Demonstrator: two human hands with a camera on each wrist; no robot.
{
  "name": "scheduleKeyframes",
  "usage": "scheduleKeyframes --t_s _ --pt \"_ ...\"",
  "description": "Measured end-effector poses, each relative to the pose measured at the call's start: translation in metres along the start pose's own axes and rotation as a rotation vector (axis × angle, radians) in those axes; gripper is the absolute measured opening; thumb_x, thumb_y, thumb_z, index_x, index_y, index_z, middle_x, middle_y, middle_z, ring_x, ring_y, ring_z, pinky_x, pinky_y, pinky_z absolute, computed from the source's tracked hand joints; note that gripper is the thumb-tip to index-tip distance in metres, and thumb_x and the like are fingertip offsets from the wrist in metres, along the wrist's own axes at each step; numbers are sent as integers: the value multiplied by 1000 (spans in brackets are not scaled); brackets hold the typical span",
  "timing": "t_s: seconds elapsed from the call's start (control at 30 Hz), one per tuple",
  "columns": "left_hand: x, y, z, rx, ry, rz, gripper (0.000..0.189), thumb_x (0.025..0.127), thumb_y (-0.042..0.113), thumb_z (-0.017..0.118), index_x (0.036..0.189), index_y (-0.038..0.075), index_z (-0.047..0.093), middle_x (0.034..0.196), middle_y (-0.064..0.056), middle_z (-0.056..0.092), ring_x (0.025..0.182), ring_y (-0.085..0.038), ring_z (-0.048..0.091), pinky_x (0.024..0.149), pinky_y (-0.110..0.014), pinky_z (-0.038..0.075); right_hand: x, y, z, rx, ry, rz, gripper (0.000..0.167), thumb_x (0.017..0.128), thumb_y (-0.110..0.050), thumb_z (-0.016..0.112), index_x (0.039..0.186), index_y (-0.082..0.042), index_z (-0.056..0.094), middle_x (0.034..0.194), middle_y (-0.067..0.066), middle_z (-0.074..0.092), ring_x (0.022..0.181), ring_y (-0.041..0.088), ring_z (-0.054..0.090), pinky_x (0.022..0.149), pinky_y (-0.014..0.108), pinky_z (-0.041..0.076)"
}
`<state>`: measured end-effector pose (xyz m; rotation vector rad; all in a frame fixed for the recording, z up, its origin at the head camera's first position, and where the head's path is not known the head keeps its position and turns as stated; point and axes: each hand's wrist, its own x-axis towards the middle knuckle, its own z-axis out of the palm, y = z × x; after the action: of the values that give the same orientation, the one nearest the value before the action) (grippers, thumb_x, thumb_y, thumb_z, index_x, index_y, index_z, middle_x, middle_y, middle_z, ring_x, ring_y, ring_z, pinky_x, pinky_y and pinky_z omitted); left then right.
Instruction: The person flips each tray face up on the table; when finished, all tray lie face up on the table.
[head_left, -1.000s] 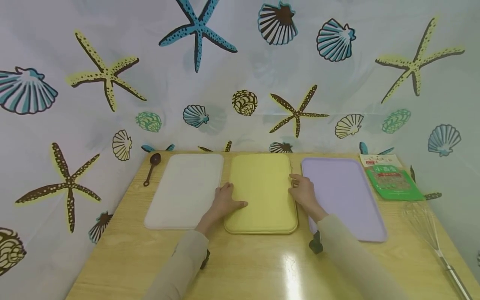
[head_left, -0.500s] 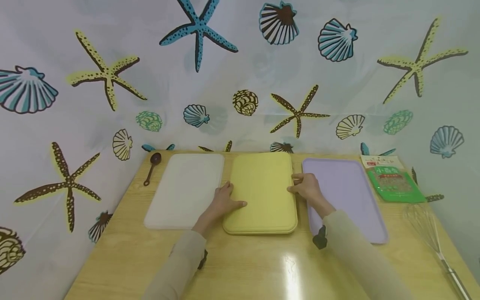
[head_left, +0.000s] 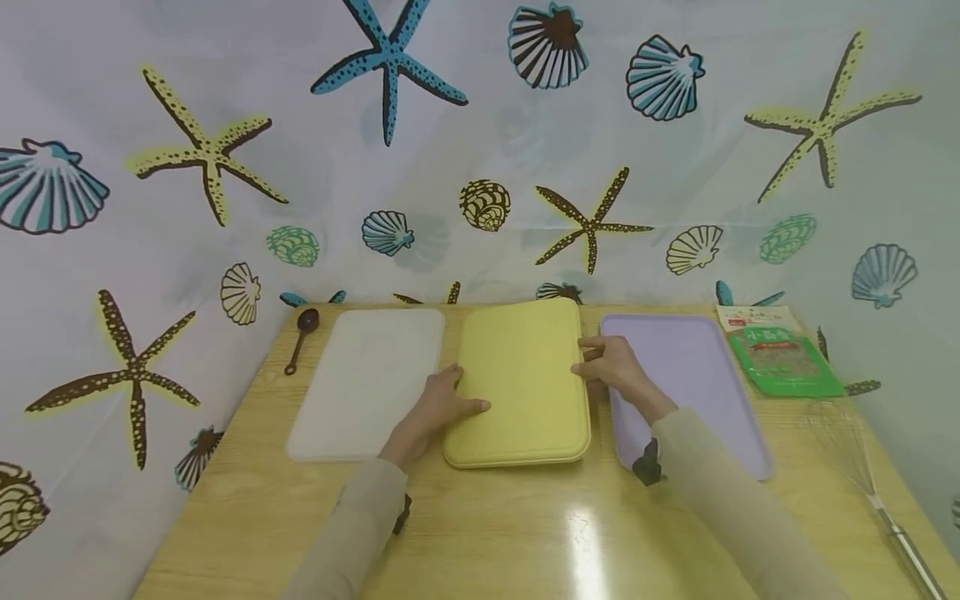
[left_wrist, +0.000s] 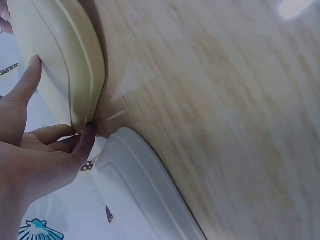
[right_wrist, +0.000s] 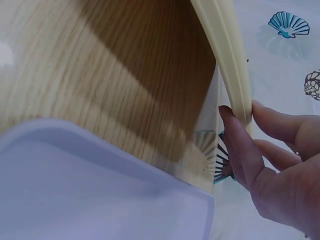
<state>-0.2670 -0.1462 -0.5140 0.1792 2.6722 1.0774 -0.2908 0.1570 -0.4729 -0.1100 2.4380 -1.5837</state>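
Observation:
A yellow tray [head_left: 525,383] is in the middle of the head view, its right side raised off the table and its left side lower. At its left edge, my left hand [head_left: 438,406] lays the thumb on the flat face and bends the fingers against the rim, as the left wrist view shows. My right hand [head_left: 618,368] pinches the raised right edge. In the right wrist view, that yellow tray edge [right_wrist: 227,55] stands between thumb and fingers, with a shadow on the wood below. Whether the tray is one piece or two stacked is unclear.
A white tray [head_left: 367,383] lies to the left, beside a dark brown spoon [head_left: 306,332]. On the right lie a purple tray [head_left: 682,367], a green and white food packet [head_left: 783,358] and a wire whisk [head_left: 873,496]. A patterned cloth [head_left: 420,183] hangs behind the wooden table [head_left: 495,533].
My right hand has lifted the yellow tray's right side, so the tray now tilts. My left hand has kept its place at the left edge.

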Motion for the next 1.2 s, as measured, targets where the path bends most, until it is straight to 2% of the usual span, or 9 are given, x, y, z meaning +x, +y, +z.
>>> scheduleKeyframes --t_s 0.33,0.53,0.6,0.8,0.9,1.1,1.2 --pt "0 4 -6 -14 -41 3 93 84 37 74 145 -13 26 153 -29 20 142 -44 17 116 -50 17 1 -7 -6 41 -40 11 62 87 0 68 142 7 40 121 33 51 81 22 65 85 51 54" --pt "-4 4 -4 -21 -45 4 87 88 36 70 145 -12 26 153 -30 20 141 -45 17 116 -51 16 1 -14 -8 2 -54 7 65 86 -1 70 143 4 39 115 29 53 79 25 65 72 39 59" --pt "-7 4 -4 -22 -43 15 83 90 35 67 145 -13 26 153 -30 19 141 -45 16 116 -52 16 1 -18 -9 -4 -55 1 66 86 -2 70 144 3 40 114 28 54 79 25 65 72 39 59" --pt "-19 3 -5 -35 -51 35 73 95 32 60 145 -12 28 156 -26 16 142 -44 15 116 -54 14 3 -23 -8 39 -73 7 68 86 0 69 145 3 36 116 28 50 82 22 62 85 49 54" --pt "-25 2 -5 -32 -56 32 74 95 35 60 145 -10 29 156 -24 15 143 -43 15 116 -54 14 2 -25 -7 29 -74 0 67 87 0 69 145 3 36 115 27 50 83 23 61 85 49 54" --pt "-40 0 1 67 -65 72 83 91 45 62 144 -10 31 154 -30 18 140 -49 18 113 -59 18 0 -32 -7 5 -71 -8 67 87 0 69 145 3 37 113 26 51 84 24 62 82 47 56" --pt "-50 1 5 68 -70 89 86 89 48 62 144 -10 31 153 -31 18 139 -51 17 112 -62 18 0 -33 -8 10 -68 2 68 86 1 69 145 2 37 112 25 51 81 23 63 82 48 56"
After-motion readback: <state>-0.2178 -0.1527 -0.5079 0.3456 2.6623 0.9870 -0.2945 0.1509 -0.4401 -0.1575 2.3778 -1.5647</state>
